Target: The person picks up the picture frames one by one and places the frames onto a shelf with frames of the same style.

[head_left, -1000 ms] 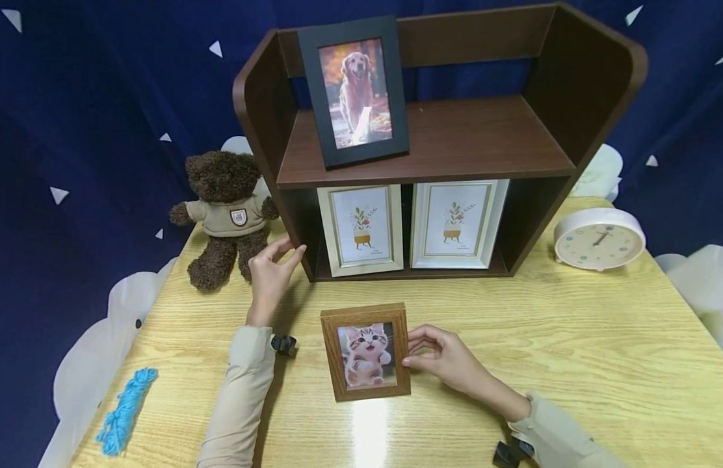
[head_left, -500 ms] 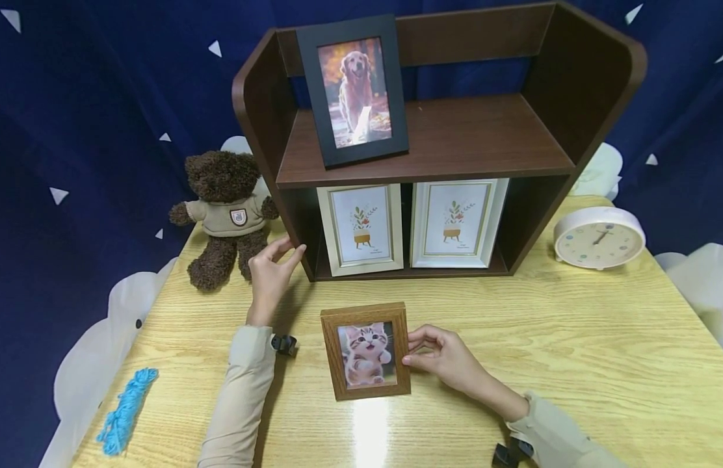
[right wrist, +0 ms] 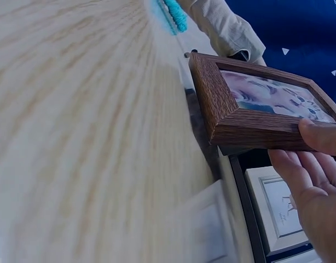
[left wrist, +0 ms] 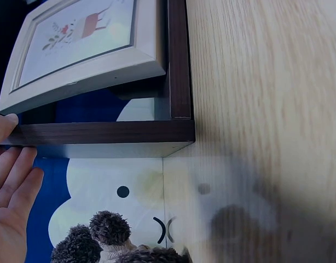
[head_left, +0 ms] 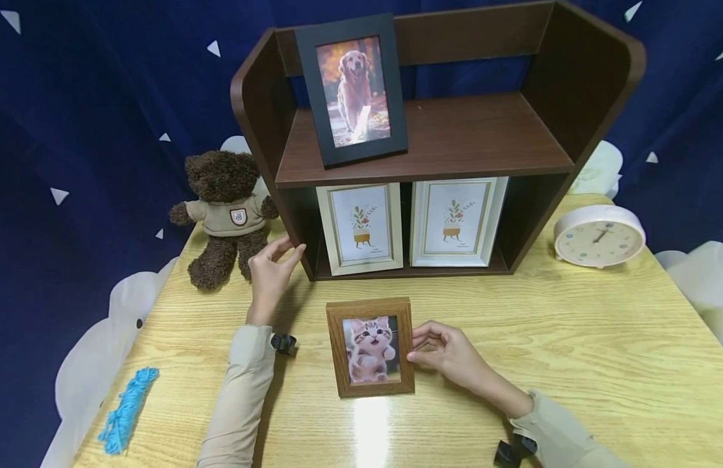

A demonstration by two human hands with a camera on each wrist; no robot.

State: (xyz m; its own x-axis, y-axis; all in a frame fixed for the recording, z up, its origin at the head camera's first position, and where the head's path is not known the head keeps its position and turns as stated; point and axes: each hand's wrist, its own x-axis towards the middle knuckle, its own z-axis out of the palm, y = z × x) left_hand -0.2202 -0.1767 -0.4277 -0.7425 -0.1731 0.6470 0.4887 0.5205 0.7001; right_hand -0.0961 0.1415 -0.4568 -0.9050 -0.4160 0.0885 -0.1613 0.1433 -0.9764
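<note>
A brown wooden picture frame (head_left: 335, 351) with a kitten photo stands tilted back near the front middle of the table. My right hand (head_left: 455, 357) pinches its right edge, thumb on the front and fingers behind, as the right wrist view also shows for the wooden frame (right wrist: 255, 130). At the dark brown shelf (head_left: 455, 140), my left hand (head_left: 270, 279) grips the lower left side panel. In the left wrist view the thumb and fingers lie on opposite sides of that panel (left wrist: 102, 132).
A black dog-photo frame (head_left: 399, 97) stands on the upper shelf. Below are a cream frame (head_left: 396, 227) and a white frame (head_left: 498, 224). A teddy bear (head_left: 223, 218) sits left, a round clock (head_left: 599, 237) right, and blue yarn (head_left: 126, 411) lies front left.
My right hand has shifted the wooden frame slightly right and away from me, turning it a little. The left hand keeps its place on the shelf panel.
</note>
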